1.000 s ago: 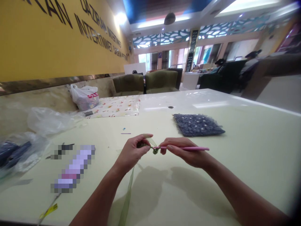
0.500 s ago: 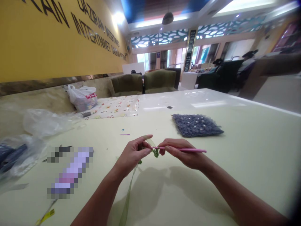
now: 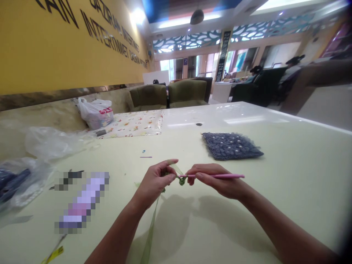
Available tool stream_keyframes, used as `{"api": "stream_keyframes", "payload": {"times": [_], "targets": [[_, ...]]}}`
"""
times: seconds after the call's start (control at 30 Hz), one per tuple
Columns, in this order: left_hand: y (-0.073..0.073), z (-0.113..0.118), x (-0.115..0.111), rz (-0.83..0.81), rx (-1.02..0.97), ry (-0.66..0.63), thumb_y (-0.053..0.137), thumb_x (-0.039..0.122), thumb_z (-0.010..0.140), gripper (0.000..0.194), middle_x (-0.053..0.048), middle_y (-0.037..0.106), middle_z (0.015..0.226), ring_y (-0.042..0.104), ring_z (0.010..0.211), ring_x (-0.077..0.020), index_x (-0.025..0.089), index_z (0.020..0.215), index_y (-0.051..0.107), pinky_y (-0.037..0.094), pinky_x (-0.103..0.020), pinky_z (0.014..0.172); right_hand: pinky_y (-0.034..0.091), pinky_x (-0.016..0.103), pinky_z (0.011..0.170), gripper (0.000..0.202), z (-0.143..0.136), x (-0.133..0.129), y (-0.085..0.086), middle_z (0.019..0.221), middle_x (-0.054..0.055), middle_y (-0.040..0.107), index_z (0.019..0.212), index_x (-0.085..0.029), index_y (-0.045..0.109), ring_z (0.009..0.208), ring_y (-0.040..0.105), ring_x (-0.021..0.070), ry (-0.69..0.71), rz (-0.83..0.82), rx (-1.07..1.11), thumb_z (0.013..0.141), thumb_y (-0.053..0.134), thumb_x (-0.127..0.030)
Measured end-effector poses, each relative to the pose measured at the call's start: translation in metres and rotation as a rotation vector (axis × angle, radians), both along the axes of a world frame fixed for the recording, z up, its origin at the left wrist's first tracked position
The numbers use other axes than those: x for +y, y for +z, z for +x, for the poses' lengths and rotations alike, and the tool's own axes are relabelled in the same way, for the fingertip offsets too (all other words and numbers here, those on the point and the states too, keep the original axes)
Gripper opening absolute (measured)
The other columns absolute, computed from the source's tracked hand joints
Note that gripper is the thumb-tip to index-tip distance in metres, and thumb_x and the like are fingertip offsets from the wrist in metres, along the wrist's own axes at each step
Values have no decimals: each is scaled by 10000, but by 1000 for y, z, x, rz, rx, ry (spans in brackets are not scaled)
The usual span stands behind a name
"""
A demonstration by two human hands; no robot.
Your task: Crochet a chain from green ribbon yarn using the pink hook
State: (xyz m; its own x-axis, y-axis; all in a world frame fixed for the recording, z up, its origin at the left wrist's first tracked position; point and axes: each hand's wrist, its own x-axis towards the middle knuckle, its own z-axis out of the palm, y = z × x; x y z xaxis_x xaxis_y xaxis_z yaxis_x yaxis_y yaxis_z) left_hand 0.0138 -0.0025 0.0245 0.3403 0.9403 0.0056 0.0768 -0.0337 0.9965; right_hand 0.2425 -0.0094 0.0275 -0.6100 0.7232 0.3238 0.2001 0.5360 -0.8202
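The left hand (image 3: 156,180) was closed in a pinch on the green crocheted piece (image 3: 182,181), with thumb and fingers at the work's left end. The right hand (image 3: 217,179) gripped the pink crochet hook (image 3: 232,176) in a pen-style hold. The hook's shaft lay nearly level, its handle pointing right and its tip meeting the work between the two hands. The crocheted piece was positioned in front of the person, above the near-middle part of the white table (image 3: 302,183). A sheer green ribbon (image 3: 150,234) ran from below the left hand to the near edge of the view; a further length spanned from the raised left index finger to the work.

A blue-grey crocheted panel (image 3: 232,146) with pearl-like beads lay flat, beyond the right hand. A thin purple needle (image 3: 146,157) and a small blue ring (image 3: 143,151) lay just beyond the left hand. At the left, a lilac item (image 3: 88,198) was obscured by pixelation. Clear plastic bags (image 3: 46,141) lay farther left. At the far left, a white carrier bag (image 3: 96,113) stood beside a printed table cover (image 3: 134,123). Two olive armchairs (image 3: 188,93) stood beyond the table's far edge.
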Motion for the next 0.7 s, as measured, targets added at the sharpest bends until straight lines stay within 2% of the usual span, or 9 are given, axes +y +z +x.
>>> {"api": "stream_keyframes", "payload": {"times": [0.3, 0.7], "targets": [[4, 5, -4, 37, 57, 60, 654, 232, 747, 451, -6, 598, 773, 437, 614, -98, 182, 1195, 641, 340, -223, 508, 504, 292, 767, 289, -3, -1, -2, 907, 70, 690, 1043, -161, 669, 835, 637, 153, -11, 50, -51, 996, 419, -298], [-1, 5, -5, 168, 128, 79, 604, 193, 784, 411, -1, 617, 797, 470, 633, -99, 187, 1195, 633, 368, -229, 555, 505, 285, 744, 296, -5, -2, -2, 875, 64, 690, 984, -156, 680, 820, 641, 153, -56, 49, -10, 998, 414, -284]]}}
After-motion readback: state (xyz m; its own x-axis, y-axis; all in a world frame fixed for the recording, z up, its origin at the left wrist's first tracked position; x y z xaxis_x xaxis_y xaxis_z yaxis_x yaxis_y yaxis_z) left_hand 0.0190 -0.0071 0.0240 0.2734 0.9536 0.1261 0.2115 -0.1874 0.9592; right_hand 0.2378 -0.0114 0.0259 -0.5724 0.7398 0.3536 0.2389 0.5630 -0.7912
